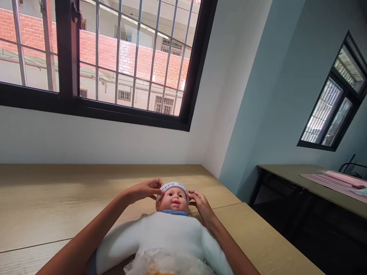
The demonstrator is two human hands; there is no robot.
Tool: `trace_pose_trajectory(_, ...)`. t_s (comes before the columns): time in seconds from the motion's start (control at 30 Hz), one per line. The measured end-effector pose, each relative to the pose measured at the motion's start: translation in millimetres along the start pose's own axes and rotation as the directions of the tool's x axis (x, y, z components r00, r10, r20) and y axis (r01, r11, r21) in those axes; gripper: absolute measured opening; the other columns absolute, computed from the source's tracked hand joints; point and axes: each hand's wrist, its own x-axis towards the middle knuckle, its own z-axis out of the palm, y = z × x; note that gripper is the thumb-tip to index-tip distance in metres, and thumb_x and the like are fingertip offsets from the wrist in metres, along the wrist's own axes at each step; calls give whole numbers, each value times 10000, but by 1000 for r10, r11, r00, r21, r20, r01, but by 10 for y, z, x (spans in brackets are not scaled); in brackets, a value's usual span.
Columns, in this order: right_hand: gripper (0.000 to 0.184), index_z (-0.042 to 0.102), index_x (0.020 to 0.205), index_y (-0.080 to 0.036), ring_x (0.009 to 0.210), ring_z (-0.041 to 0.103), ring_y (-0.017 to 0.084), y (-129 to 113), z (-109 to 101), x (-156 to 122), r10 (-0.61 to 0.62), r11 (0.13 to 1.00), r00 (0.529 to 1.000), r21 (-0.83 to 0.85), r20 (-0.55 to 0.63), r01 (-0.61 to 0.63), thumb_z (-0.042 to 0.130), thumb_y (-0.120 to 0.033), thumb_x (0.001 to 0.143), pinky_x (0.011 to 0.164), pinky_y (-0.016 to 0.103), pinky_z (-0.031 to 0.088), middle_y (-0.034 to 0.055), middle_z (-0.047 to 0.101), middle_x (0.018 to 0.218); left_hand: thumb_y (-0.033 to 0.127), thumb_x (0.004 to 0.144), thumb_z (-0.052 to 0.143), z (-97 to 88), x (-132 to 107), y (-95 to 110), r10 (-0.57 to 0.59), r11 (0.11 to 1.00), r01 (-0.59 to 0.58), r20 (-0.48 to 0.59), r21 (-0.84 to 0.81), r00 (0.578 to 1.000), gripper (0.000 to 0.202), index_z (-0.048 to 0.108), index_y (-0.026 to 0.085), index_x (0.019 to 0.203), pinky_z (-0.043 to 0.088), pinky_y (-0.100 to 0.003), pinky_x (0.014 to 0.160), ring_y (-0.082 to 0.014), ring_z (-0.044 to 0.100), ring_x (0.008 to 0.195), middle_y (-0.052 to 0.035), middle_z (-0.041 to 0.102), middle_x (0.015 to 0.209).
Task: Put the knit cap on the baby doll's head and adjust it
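A baby doll (171, 233) lies on its back on the wooden table, its head pointing away from me. It wears a pale outfit with a blue collar (175, 212) and a white hat (173, 185) with blue lettering. My left hand (151, 188) pinches the hat's edge at the left side of the head. On the other side, my right hand (200, 203) has its fingertips closed on the hat's edge. Crinkled, see-through white material (172, 261) covers the doll's lower body, and its legs are out of view.
The light wooden table (43, 202) runs up to a white wall below a barred window (134, 57). At the right stands another table (286, 177) with pink sheets (335, 183) on it. A gap separates the two tables.
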Motion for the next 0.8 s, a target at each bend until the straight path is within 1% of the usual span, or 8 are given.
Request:
trace_pose_trajectory(0.13, 265, 591, 691, -173, 768, 519, 158, -11, 12, -20, 24, 1000, 1000, 0, 5, -24, 622, -427, 620, 690, 261, 434, 22, 552, 751, 479, 690, 673, -18, -24, -28, -23, 1000, 24, 73, -12, 997, 352, 522, 173, 777, 429, -283, 729, -162, 545, 792, 7, 543, 790)
trace_pose_trajectory(0.27, 271, 565, 683, -177, 789, 510, 153, -30, 10, -41, 29, 999, 1000, 19, 10, -29, 623, -437, 634, 700, 248, 429, 18, 542, 774, 467, 686, 686, -45, -19, -59, 11, 1000, -11, 87, 0, 996, 340, 534, 176, 776, 430, -288, 736, -167, 558, 774, 5, 574, 768)
trace_pose_trajectory(0.4, 320, 573, 692, -173, 758, 509, 146, -32, 6, -38, 19, 1000, 1000, 21, 6, -20, 643, -483, 653, 685, 246, 424, 15, 551, 768, 451, 654, 709, -55, -1, -78, 28, 999, -27, 52, -31, 998, 352, 554, 175, 807, 437, -295, 738, -186, 573, 789, -9, 609, 781)
trace_pose_trajectory(0.5, 324, 574, 688, -173, 719, 491, 135, -34, 4, -38, 30, 999, 999, 38, 18, -30, 672, -478, 643, 670, 244, 413, 3, 538, 734, 421, 636, 726, -62, 14, -89, 30, 999, -29, 31, -41, 999, 349, 561, 170, 814, 436, -287, 729, -186, 568, 802, -17, 614, 806)
trace_pose_trajectory(0.63, 329, 589, 735, -173, 750, 503, 141, -27, -15, -49, 35, 998, 996, 55, 79, -39, 687, -478, 660, 693, 248, 417, 12, 547, 781, 392, 633, 730, -71, 32, -109, 34, 998, -33, 23, -48, 999, 336, 554, 166, 809, 433, -276, 706, -180, 558, 807, -21, 608, 818)
trace_pose_trajectory(0.7, 343, 592, 778, -169, 779, 507, 145, -11, -31, -48, 7, 999, 993, 45, 114, -12, 684, -486, 681, 720, 253, 416, 22, 556, 820, 386, 628, 733, -74, 41, -119, 35, 998, -34, 19, -46, 999, 335, 549, 165, 800, 432, -275, 693, -178, 556, 795, -17, 601, 806)
trace_pose_trajectory(0.8, 364, 587, 823, -164, 784, 498, 145, 5, -47, -43, -64, 998, 989, -8, 130, 66, 673, -498, 707, 741, 258, 406, 28, 559, 830, 380, 616, 743, -78, 51, -129, 37, 999, -37, 9, -36, 999, 332, 538, 166, 767, 428, -273, 670, -172, 550, 763, -4, 589, 767)
